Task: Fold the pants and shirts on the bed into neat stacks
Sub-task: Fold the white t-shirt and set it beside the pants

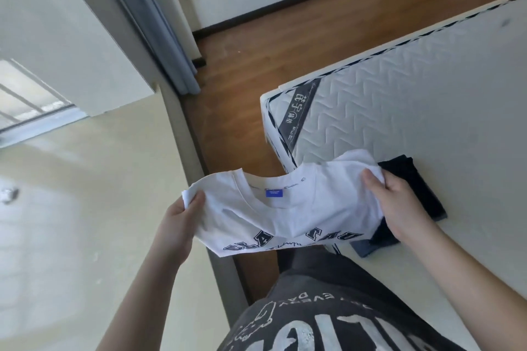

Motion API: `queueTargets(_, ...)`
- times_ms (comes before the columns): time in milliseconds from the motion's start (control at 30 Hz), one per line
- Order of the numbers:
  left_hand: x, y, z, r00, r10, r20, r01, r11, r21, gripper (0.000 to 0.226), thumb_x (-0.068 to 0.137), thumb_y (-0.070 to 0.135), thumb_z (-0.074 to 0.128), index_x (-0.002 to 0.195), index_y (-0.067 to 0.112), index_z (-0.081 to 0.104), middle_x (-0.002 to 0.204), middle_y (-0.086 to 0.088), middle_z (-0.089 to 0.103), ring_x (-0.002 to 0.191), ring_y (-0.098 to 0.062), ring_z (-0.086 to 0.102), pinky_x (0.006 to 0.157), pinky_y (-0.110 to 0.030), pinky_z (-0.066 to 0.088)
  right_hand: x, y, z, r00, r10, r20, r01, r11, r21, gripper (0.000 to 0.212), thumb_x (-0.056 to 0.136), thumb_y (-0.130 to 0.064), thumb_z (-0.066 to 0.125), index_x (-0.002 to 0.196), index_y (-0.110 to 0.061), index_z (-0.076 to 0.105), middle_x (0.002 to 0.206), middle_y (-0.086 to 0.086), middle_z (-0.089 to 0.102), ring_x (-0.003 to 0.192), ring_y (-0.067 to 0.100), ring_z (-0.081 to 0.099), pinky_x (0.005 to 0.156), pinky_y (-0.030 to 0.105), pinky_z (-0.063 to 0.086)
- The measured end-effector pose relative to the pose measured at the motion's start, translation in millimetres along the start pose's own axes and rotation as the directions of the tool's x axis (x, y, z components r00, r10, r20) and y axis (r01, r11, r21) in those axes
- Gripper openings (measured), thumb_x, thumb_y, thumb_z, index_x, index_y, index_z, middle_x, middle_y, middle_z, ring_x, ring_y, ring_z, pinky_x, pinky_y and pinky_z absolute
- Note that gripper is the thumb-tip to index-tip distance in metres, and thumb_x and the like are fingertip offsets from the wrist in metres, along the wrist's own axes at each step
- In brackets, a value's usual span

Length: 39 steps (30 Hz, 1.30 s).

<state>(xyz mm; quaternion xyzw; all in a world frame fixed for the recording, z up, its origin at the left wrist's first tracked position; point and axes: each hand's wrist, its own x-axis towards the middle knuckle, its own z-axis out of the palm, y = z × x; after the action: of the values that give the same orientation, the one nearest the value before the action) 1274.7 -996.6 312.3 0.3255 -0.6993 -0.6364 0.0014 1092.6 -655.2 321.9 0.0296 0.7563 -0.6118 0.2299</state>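
A white shirt (288,208) hangs in the air between the two hands, stretched at shoulder level, its collar with a small blue label facing up and dark block letters along the lower hem. The left hand (182,222) grips the left end of the shirt — thumb on top, fingers (196,199) curled under the cloth — out over the gap between the bed and the wall. The right hand (399,202) pinches the other end, thumb pressed on the bunched fabric, the rest of the fingers closed beneath it.

Just beyond and under the right hand's fingers, folded dark pants (419,188) lie on the bed (456,94), near its corner; a bluish folded piece (368,248) shows just below that hand's wrist, touching the dark cloth. The shirt's right end hangs over this pile — whether it touches it cannot be told. The bare quilted mattress stretches away from the fingers, with wooden floor (242,80) past its edge and a grey curtain (176,60) further off.
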Motion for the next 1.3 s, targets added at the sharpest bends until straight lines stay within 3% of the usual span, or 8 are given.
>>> queueTargets(167, 68, 31, -14, 0.998, -0.057, 0.030, 0.060, 0.992, -0.108, 0.036, 0.094, 0.049, 0.053, 0.119, 0.027, 0.067, 0.118, -0.004, 0.071, 0.111, -0.021, 0.067, 0.092, -0.045, 0.050, 83, -31, 35, 0.995, 0.091, 0.029, -0.092, 0.995, 0.028, 0.022, 0.097, -0.039, 0.057, 0.102, -0.025, 0.072, 0.102, -0.004, 0.075, 0.101, 0.017, 0.069, 0.097, 0.042, 0.052)
queueTargets(433, 146, 83, -47, 0.998, -0.023, -0.065, 0.015, 0.991, -0.134, 0.026, 0.096, 0.042, 0.051, 0.109, 0.027, 0.069, 0.109, -0.004, 0.073, 0.100, -0.017, 0.070, 0.073, -0.026, 0.053, 193, -109, 106, 0.991, 0.019, 0.135, -0.011, 0.998, -0.062, 0.019, 0.098, -0.036, 0.056, 0.094, -0.028, 0.073, 0.096, -0.005, 0.076, 0.095, 0.015, 0.070, 0.080, 0.029, 0.051)
queueTargets(567, 194, 91, -80, 0.995, -0.006, -0.102, -0.008, 0.990, -0.141, 0.025, 0.096, 0.041, 0.054, 0.108, 0.026, 0.069, 0.098, 0.003, 0.074, 0.083, -0.007, 0.070, 0.064, -0.015, 0.051, 241, -132, 150, 0.984, -0.029, 0.173, 0.047, 0.994, -0.098, 0.018, 0.098, -0.035, 0.056, 0.098, -0.028, 0.072, 0.100, -0.005, 0.075, 0.100, 0.018, 0.069, 0.092, 0.038, 0.051)
queueTargets(867, 324, 113, -174, 0.997, -0.029, -0.075, 0.016, 0.986, -0.164, 0.036, 0.089, 0.054, 0.060, 0.108, 0.024, 0.068, 0.109, -0.007, 0.072, 0.104, -0.026, 0.068, 0.091, -0.048, 0.052, 331, -193, 253, 0.987, -0.053, 0.152, 0.079, 0.982, -0.172, 0.018, 0.097, -0.042, 0.055, 0.099, -0.033, 0.071, 0.101, -0.008, 0.074, 0.101, 0.016, 0.068, 0.095, 0.043, 0.052)
queueTargets(1000, 384, 140, -204, 1.000, -0.028, -0.005, 0.026, 0.987, -0.161, 0.040, 0.086, 0.056, 0.064, 0.111, 0.025, 0.068, 0.113, -0.007, 0.071, 0.107, -0.026, 0.068, 0.092, -0.046, 0.050, 360, -216, 280, 0.991, -0.095, 0.094, 0.114, 0.967, -0.227, 0.040, 0.096, -0.046, 0.054, 0.099, -0.007, 0.064, 0.100, 0.022, 0.066, 0.090, 0.036, 0.065, 0.085, 0.049, 0.051)
queueTargets(1067, 414, 157, -210, 0.999, -0.027, 0.028, 0.031, 0.986, -0.162, 0.040, 0.084, 0.056, 0.066, 0.109, 0.025, 0.069, 0.112, -0.007, 0.072, 0.106, -0.026, 0.068, 0.089, -0.042, 0.050, 373, -224, 288, 0.992, -0.104, 0.070, 0.118, 0.965, -0.233, 0.049, 0.097, -0.043, 0.054, 0.098, 0.006, 0.057, 0.090, 0.030, 0.058, 0.072, 0.028, 0.057, 0.068, 0.038, 0.045)
queueTargets(1200, 476, 190, -209, 0.994, 0.011, 0.108, 0.004, 0.991, -0.135, 0.033, 0.086, 0.051, 0.066, 0.109, 0.027, 0.069, 0.111, -0.005, 0.073, 0.103, -0.023, 0.069, 0.079, -0.030, 0.051, 406, -238, 296, 0.998, -0.062, -0.024, 0.054, 0.965, -0.255, 0.049, 0.097, -0.041, 0.054, 0.082, 0.005, 0.050, 0.064, 0.003, 0.035, 0.059, 0.012, 0.036, 0.058, 0.030, 0.027)
queueTargets(1300, 531, 214, -196, 0.988, 0.012, 0.155, 0.008, 0.992, -0.124, 0.027, 0.089, 0.044, 0.065, 0.109, 0.028, 0.070, 0.110, -0.005, 0.073, 0.102, -0.021, 0.070, 0.076, -0.026, 0.053, 439, -245, 291, 0.996, -0.039, -0.076, 0.020, 0.973, -0.228, 0.049, 0.096, -0.045, 0.054, 0.078, 0.001, 0.049, 0.063, 0.006, 0.037, 0.061, 0.016, 0.040, 0.062, 0.032, 0.030)
